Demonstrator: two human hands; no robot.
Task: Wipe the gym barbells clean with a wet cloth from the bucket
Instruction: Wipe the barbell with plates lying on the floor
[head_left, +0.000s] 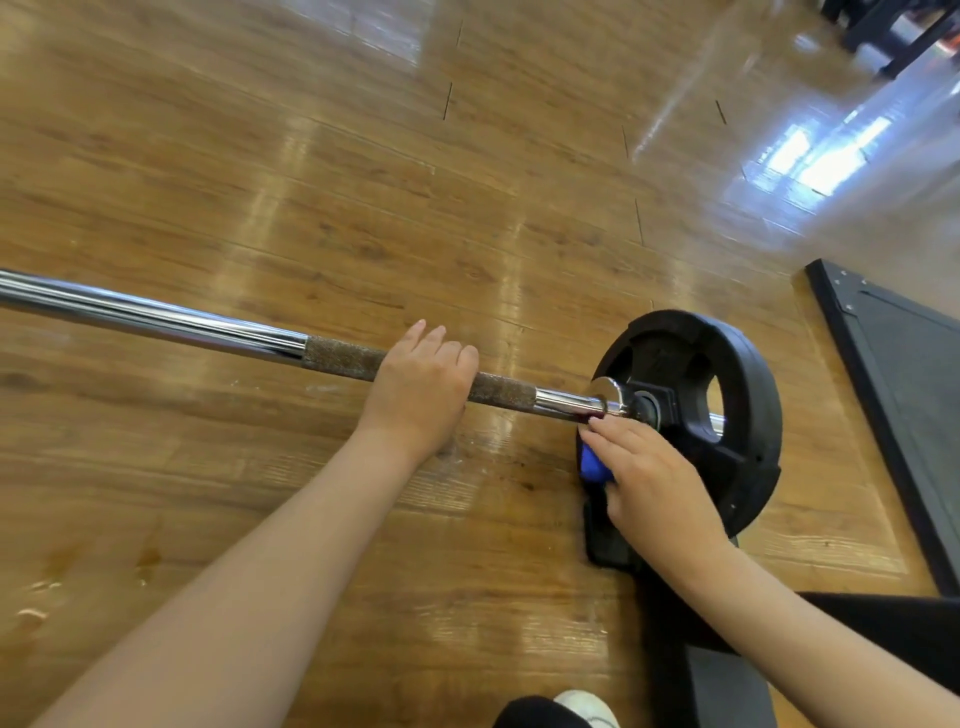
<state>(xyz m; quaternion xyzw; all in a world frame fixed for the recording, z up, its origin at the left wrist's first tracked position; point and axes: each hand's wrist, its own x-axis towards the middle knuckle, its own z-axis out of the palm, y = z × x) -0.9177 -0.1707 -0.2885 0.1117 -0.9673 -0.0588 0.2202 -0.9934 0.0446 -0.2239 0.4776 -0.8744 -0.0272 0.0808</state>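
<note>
Barbell (156, 317) lies across the wooden floor (311, 156), one end loaded with a black weight plate (727, 441). Left hand (421, 389) curls over the knurled section, steadying it. Right hand (649, 467) presses a bunched blue cloth (592, 462) against the shaft beside the chrome collar (613, 397). Risk: water dripping from the cloth could make the glossy floor slippery; if the steadying grip loosens, the bar may roll. Bucket is not in view.

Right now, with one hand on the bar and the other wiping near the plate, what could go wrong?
1. The right hand, holding the blue cloth, works close beside the black plate; fingers could get pinched if the barbell rolls.
2. Only the left hand steadies it on the glossy floor.
</note>
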